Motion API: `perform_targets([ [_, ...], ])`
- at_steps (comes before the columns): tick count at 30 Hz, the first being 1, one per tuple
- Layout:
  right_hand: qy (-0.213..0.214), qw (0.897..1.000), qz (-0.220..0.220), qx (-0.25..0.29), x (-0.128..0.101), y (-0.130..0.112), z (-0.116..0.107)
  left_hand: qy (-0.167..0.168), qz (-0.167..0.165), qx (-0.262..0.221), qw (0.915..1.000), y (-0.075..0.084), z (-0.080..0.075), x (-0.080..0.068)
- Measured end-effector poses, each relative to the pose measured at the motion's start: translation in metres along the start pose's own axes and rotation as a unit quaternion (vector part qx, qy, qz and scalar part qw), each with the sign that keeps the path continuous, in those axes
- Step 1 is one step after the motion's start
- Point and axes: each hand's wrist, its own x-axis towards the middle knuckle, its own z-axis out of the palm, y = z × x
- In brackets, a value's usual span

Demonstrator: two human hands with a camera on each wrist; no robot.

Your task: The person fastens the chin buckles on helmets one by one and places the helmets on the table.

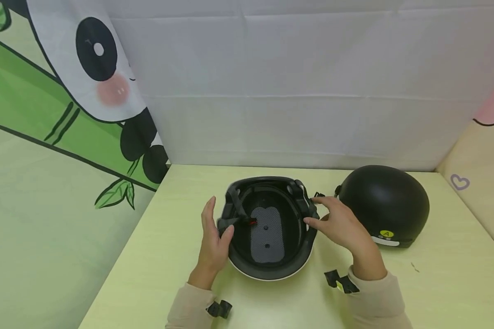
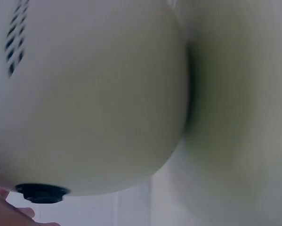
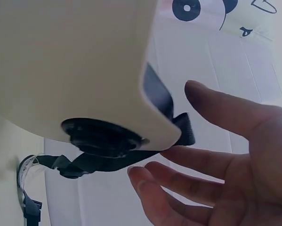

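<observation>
On the worktop, middle: a white helmet [image 1: 267, 228] lies upside down, its open side up, with black lining, a grey pad and black straps showing inside.
Worktop: pale yellow-green [image 1: 436, 292], reaching back to a white cloth wall.
Left hand: the left hand [image 1: 214, 237] lies against the left rim of the white helmet, fingers straight and pointing to the far side, thumb hooked over the rim onto a black strap [image 1: 230, 222] inside; it pinches nothing.
Left wrist view: filled by the helmet's smooth pale shell [image 2: 89, 99], with vent slots at the upper left, a black fitting on the bottom edge and a fingertip in the lower left corner.
Right hand: the right hand [image 1: 341, 224] is at the right rim of the white helmet, fingers relaxed and slightly spread, fingertips at the rim and the strap there.
Right wrist view: the fingers [image 3: 211, 169] are loosely parted just below the shell's edge and touch a black strap [image 3: 108, 162] hanging under it; they are not closed around it.
Black helmet: a second helmet, matte black [image 1: 384, 203], sits dome up just right of the right hand, with a small yellow sticker near its lower edge.
Sleeves: beige, each with a black strap at the wrist.
Backdrop, left: a cloth printed with a panda and green bamboo [image 1: 66, 100].
</observation>
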Motion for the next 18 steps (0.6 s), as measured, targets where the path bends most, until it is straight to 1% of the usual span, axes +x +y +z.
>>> perform_targets([
  [3, 0.002, 1.0, -0.005, 0.001, 0.001, 0.0, -0.003, -0.013, 0.027, 0.028, 0.9992, 0.004, -0.006, 0.013],
  [9, 0.008, 1.0, -0.01, -0.004, 0.004, 0.004, -0.009, -0.05, 0.036, 0.076, 0.9952, 0.015, -0.013, 0.031],
  [14, 0.019, 1.0, -0.011, -0.014, 0.01, 0.01, -0.012, -0.071, 0.053, 0.131, 0.9874, 0.022, -0.012, 0.043],
  [16, 0.023, 1.0, -0.003, -0.015, 0.012, 0.013, -0.013, -0.082, 0.053, 0.149, 0.9841, 0.025, -0.011, 0.048],
  [18, 0.027, 1.0, 0.007, -0.015, 0.015, 0.017, -0.014, -0.102, 0.047, 0.164, 0.98, 0.028, -0.009, 0.053],
])
